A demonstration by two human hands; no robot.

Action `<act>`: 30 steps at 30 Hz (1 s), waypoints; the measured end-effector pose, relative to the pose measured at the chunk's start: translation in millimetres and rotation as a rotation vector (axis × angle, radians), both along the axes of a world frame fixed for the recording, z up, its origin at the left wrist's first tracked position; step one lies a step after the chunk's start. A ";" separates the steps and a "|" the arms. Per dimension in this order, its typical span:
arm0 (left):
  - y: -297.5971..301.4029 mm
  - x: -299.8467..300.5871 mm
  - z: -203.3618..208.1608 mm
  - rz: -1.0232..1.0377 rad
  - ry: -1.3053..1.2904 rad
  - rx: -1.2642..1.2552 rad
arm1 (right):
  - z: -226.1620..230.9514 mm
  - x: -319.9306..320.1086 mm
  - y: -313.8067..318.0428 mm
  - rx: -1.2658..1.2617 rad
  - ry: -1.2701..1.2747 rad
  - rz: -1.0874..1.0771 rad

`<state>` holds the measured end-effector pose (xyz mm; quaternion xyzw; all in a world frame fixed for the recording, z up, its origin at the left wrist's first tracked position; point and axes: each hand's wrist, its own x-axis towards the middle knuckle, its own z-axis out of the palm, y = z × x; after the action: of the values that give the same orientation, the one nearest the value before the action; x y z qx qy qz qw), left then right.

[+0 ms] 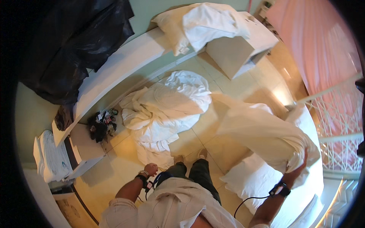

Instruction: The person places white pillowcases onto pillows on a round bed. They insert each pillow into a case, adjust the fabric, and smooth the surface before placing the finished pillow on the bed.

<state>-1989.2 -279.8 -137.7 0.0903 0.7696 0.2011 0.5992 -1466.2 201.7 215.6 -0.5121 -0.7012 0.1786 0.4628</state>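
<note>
My right hand is raised at the right and grips the bunched end of a white sheet, which stretches up and left from the bed. My left hand hangs closed into a fist near my left hip, holding nothing, with a dark wrist strap below it. A pile of crumpled white linen lies on the tiled floor ahead of my feet.
A white shelf runs along the green wall, with a black plastic bag at its left and pillows at its right. A dark heap of small items lies on the floor. Folded towels sit at left. A pink curtain hangs at right.
</note>
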 end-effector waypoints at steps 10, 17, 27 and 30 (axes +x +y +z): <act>96.4 91.5 8.0 -0.144 -0.084 0.062 | 62.0 245.3 -209.2 0.116 0.345 -0.732; 94.3 215.4 12.5 -0.378 -0.065 0.134 | -276.6 486.1 -298.9 -0.641 0.881 -0.532; 120.2 369.0 94.8 -0.912 0.115 0.062 | -398.1 470.0 -439.3 -1.329 0.823 -0.711; 137.6 458.8 86.7 -0.897 0.141 0.010 | -446.8 551.8 -500.2 -1.186 0.999 -0.825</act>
<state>-1530.4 -142.2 -51.0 0.4313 0.6924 -0.0811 0.5726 -914.4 -298.5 -231.2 -0.7428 0.0328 0.5353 0.4008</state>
